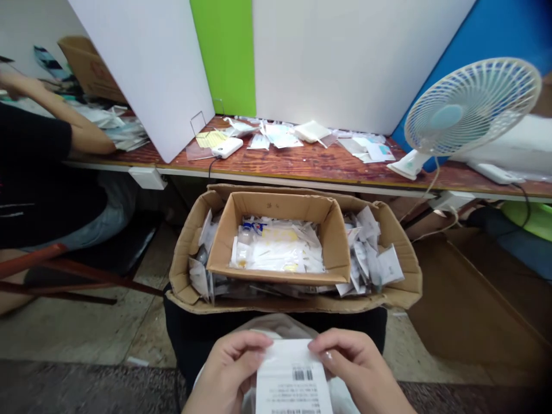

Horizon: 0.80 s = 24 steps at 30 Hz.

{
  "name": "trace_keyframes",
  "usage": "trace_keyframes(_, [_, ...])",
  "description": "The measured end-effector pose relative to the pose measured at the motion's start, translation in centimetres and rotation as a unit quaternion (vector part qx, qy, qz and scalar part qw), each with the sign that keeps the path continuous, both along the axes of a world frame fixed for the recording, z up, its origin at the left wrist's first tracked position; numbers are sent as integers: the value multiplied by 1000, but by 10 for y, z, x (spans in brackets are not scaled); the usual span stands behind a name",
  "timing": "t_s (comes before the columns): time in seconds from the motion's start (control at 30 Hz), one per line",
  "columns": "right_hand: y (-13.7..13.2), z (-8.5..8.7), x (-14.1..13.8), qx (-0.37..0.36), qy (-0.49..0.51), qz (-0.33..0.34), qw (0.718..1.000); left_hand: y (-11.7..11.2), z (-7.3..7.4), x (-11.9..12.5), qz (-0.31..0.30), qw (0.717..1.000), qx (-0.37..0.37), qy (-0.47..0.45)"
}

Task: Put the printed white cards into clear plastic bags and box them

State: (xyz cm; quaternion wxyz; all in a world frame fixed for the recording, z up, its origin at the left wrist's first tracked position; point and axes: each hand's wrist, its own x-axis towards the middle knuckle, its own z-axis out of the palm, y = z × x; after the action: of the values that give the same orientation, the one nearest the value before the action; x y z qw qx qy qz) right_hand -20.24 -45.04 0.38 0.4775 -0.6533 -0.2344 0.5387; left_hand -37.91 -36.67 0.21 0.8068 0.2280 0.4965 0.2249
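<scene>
Low in the middle of the view, my left hand point(230, 368) and my right hand point(353, 362) pinch the top corners of a white barcode label point(293, 382). The label lies over a clear plastic bag point(276, 328) on my lap. Both hands have fingers curled shut on the label's upper edge. Just beyond my knees a large cardboard box point(401, 253) holds a smaller cardboard box point(276, 210). Both are filled with several small clear packets point(280, 247).
A wooden table point(302, 164) carries loose packets, a white device point(226, 148) with a cable, white divider boards point(155, 69) and a white desk fan point(470, 109). At left a person in a black shirt point(38, 172) sits working. Flat brown cardboard point(474, 287) lies at right.
</scene>
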Motion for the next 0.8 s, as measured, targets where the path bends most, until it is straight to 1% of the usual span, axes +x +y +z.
trace_keyframes(0.13, [-8, -5, 3, 43, -114, 39, 992, -1, -13, -8, -41, 997, 69, 12])
trace_keyframes(0.23, [-16, -4, 2, 56, -193, 22, 979, -1, -19, -18, -59, 992, 116, 5])
trace_keyframes(0.33, [-21, 2, -1, 62, -201, -3, 978, 0, -18, -22, -85, 985, 148, -23])
trace_keyframes(0.4, [-23, 6, -2, 77, -204, -6, 976, 1, -16, -23, -99, 978, 177, -38])
trace_keyframes(0.5, [-26, 10, 0, 115, -214, 6, 970, 2, -14, -22, -115, 972, 194, -65])
trace_keyframes(0.6, [-31, 10, 0, 151, -220, 28, 963, 4, -13, -22, -129, 966, 200, -98])
trace_keyframes(0.73, [-34, 5, -5, 117, -251, 5, 961, 4, -11, -23, -136, 963, 204, -114])
trace_keyframes(0.8, [-33, 4, -6, 113, -254, -1, 961, 1, -12, -23, -120, 964, 193, -140])
